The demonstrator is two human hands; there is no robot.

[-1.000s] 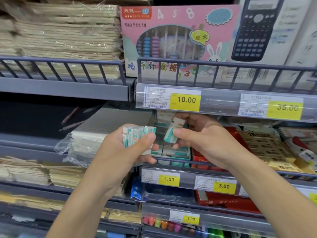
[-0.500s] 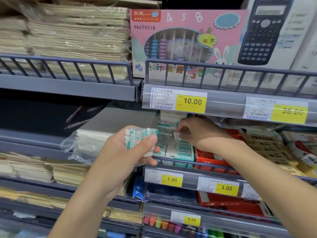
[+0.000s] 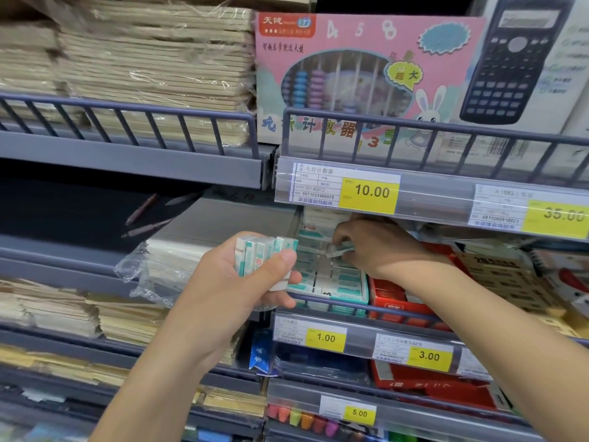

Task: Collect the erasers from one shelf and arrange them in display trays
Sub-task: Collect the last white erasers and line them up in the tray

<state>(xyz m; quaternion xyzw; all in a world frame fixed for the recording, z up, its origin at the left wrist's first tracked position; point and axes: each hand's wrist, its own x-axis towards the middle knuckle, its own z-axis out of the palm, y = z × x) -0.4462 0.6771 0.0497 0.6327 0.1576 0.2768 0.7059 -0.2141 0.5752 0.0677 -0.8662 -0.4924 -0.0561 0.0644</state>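
Note:
My left hand [image 3: 242, 282] grips a bunch of several white-and-teal erasers [image 3: 261, 253], thumb across their front, in front of the middle shelf. My right hand [image 3: 379, 244] reaches under the upper shelf edge into the teal display tray [image 3: 350, 293] of erasers and pinches one eraser [image 3: 339, 250] over the rows lying in the tray. The tray sits behind the shelf rail above the 1.00 price tag [image 3: 325, 338]. The back of the tray is hidden by the shelf lip and my hand.
Red boxes [image 3: 395, 298] stand right of the tray. A plastic-wrapped paper pack [image 3: 172, 263] lies left of it. The shelf above carries a pink abacus box [image 3: 360, 71] and a calculator box [image 3: 522, 59]. Stacked notebooks [image 3: 153, 68] fill the left bays.
My right hand has moved from beside the left hand's bunch back into the tray, carrying one eraser down among the rows. The left hand has held still with its bunch.

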